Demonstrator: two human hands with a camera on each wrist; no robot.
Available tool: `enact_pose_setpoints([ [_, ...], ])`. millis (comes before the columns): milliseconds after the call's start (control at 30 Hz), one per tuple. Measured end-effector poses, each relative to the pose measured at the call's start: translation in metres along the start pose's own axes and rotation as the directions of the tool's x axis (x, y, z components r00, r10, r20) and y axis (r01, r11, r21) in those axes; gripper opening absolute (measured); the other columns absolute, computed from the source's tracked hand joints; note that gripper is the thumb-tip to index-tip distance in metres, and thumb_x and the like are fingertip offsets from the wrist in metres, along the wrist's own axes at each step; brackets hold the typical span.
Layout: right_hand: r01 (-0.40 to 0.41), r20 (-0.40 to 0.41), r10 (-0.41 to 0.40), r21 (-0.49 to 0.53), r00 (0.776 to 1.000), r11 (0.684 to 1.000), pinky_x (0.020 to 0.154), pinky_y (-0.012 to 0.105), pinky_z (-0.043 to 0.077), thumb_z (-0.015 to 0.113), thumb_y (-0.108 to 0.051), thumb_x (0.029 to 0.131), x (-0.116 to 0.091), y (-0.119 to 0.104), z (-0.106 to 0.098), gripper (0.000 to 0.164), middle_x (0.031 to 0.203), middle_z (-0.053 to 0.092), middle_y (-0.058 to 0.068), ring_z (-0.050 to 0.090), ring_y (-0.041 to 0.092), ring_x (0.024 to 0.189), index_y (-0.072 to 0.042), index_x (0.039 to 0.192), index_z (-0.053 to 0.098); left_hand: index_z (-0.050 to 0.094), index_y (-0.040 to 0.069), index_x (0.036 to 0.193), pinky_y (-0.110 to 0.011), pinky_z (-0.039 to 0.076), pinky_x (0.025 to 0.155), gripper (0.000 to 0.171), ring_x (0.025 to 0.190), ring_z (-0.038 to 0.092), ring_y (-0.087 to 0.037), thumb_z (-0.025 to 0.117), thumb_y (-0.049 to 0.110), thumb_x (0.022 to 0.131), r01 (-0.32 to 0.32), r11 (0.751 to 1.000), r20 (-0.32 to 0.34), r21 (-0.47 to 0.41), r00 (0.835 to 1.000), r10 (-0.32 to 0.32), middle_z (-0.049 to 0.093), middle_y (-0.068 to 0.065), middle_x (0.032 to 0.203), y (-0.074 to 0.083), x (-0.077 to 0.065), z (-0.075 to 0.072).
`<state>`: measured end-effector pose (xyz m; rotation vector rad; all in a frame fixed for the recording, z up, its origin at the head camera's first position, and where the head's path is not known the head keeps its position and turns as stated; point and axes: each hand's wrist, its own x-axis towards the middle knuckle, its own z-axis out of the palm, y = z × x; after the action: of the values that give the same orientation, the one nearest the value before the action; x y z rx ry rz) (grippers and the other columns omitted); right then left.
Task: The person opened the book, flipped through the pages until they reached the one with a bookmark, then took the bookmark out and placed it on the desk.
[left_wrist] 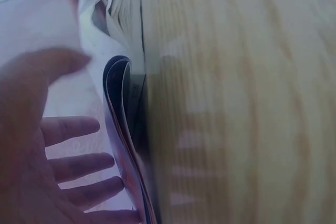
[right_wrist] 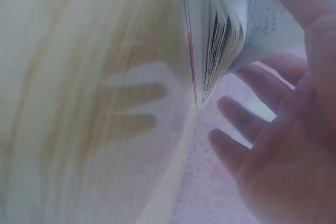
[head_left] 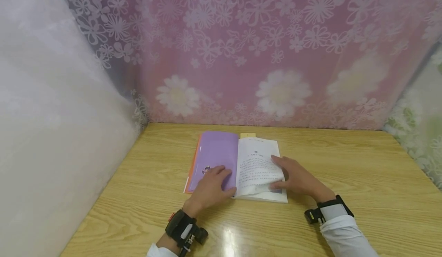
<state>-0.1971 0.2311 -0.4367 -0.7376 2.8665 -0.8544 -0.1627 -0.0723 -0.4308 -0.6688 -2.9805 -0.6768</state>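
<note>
My book (head_left: pixel 238 161) lies open on the wooden table (head_left: pixel 138 211), holding a purple page (head_left: pixel 221 149) and a thick block of white printed pages; a yellow tab (head_left: pixel 248 135) shows past its top. My left hand (head_left: pixel 210 188) rests loosely spread on the purple page. My right hand (head_left: pixel 299 178), thumb and straight fingers apart, touches a bowed, lifted white page (head_left: pixel 259 170).

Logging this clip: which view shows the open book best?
Head: the open book shows from above, both facing pages visible. Left wrist shows its edge and curled leaves; right wrist, fanned page edges and some print.
</note>
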Motion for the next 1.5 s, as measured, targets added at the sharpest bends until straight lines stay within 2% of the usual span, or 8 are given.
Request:
enact_pose_setpoints([
  [167, 0.023, -0.059, -0.021, 0.031, 0.998, 0.999, 0.103, 0.053, 0.027, 0.065, -0.062, 0.065, 0.002, -0.004, -0.002, 0.096, 0.140, 0.039, 0.017, 0.032, 0.034, 0.128, -0.008, 0.139, 0.033, 0.043, 0.024, 0.134, -0.060, 0.040, 0.084, 0.087, 0.126, 0.034, -0.029, 0.049, 0.078, 0.066, 0.036, 0.998, 0.026, 0.048, 0.999, -0.038, 0.038, -0.007, 0.141, 0.006, 0.001, 0.002],
  [300, 0.019, -0.104, -0.011, 0.074, 0.995, 0.997, 0.102, 0.052, 0.029, 0.067, -0.060, 0.065, 0.003, -0.009, -0.004, 0.094, 0.139, 0.041, 0.015, 0.034, 0.032, 0.127, -0.009, 0.137, 0.036, 0.043, 0.025, 0.134, -0.059, 0.041, 0.083, 0.093, 0.125, 0.035, -0.032, 0.049, 0.082, 0.061, 0.032, 0.996, 0.013, 0.081, 0.999, -0.033, 0.039, -0.007, 0.139, 0.008, 0.001, 0.004],
  [467, 0.056, -0.144, -0.044, 0.076, 0.989, 0.996, 0.101, 0.053, 0.030, 0.067, -0.058, 0.066, 0.003, -0.018, -0.007, 0.090, 0.139, 0.042, 0.016, 0.035, 0.033, 0.126, -0.009, 0.135, 0.039, 0.044, 0.021, 0.134, -0.052, 0.036, 0.094, 0.093, 0.124, 0.036, -0.033, 0.050, 0.080, 0.063, -0.003, 0.996, -0.002, 0.095, 1.000, 0.004, 0.040, -0.011, 0.138, 0.010, 0.002, 0.006],
  [733, 0.076, -0.176, -0.078, -0.016, 0.981, 0.997, 0.102, 0.055, 0.027, 0.062, -0.063, 0.069, 0.003, -0.027, -0.013, 0.087, 0.143, 0.035, 0.014, 0.029, 0.034, 0.129, -0.013, 0.136, 0.040, 0.046, 0.017, 0.132, -0.050, 0.037, 0.096, 0.077, 0.123, 0.038, -0.032, 0.055, 0.065, 0.072, -0.022, 0.996, -0.028, 0.091, 0.999, 0.025, 0.043, -0.013, 0.136, 0.009, 0.001, 0.007],
  [867, 0.045, -0.164, -0.044, 0.004, 0.986, 0.999, 0.101, 0.058, 0.026, 0.063, -0.063, 0.068, 0.002, -0.029, -0.016, 0.092, 0.147, 0.029, 0.014, 0.025, 0.035, 0.131, -0.017, 0.141, 0.031, 0.043, 0.018, 0.134, -0.050, 0.039, 0.093, 0.070, 0.124, 0.038, -0.029, 0.057, 0.056, 0.077, -0.039, 0.997, -0.037, 0.064, 0.998, 0.041, 0.043, -0.012, 0.136, 0.007, -0.002, 0.004],
  [1067, -0.032, -0.129, 0.040, 0.059, 0.991, 0.998, 0.099, 0.061, 0.026, 0.068, -0.064, 0.061, 0.001, -0.030, -0.016, 0.109, 0.149, 0.022, 0.015, 0.021, 0.038, 0.132, -0.027, 0.146, 0.011, 0.024, 0.016, 0.144, -0.046, 0.036, 0.098, 0.084, 0.125, 0.036, -0.027, 0.063, 0.044, 0.075, -0.041, 0.999, -0.087, -0.006, 0.995, 0.040, 0.040, -0.011, 0.139, 0.003, -0.004, 0.000],
  [1333, -0.033, -0.108, 0.039, 0.056, 0.993, 0.998, 0.099, 0.063, 0.025, 0.069, -0.063, 0.061, -0.001, -0.025, -0.012, 0.105, 0.149, 0.022, 0.016, 0.021, 0.038, 0.132, -0.023, 0.145, 0.018, -0.007, 0.022, 0.145, -0.040, 0.042, 0.090, 0.107, 0.107, 0.044, -0.020, 0.068, 0.016, 0.070, 0.041, 0.978, -0.257, -0.207, 0.962, -0.095, 0.039, -0.013, 0.135, -0.006, -0.002, -0.006],
  [1500, -0.037, -0.107, 0.044, 0.061, 0.993, 0.997, 0.099, 0.064, 0.023, 0.069, -0.060, 0.063, -0.003, -0.017, -0.012, 0.104, 0.150, 0.019, 0.018, 0.020, 0.040, 0.132, -0.024, 0.145, 0.016, -0.004, 0.021, 0.146, -0.041, 0.040, 0.094, 0.108, 0.115, 0.040, -0.025, 0.071, 0.010, 0.068, 0.130, 0.980, -0.278, -0.150, 0.946, -0.168, 0.030, -0.016, 0.142, -0.012, 0.000, -0.012],
])
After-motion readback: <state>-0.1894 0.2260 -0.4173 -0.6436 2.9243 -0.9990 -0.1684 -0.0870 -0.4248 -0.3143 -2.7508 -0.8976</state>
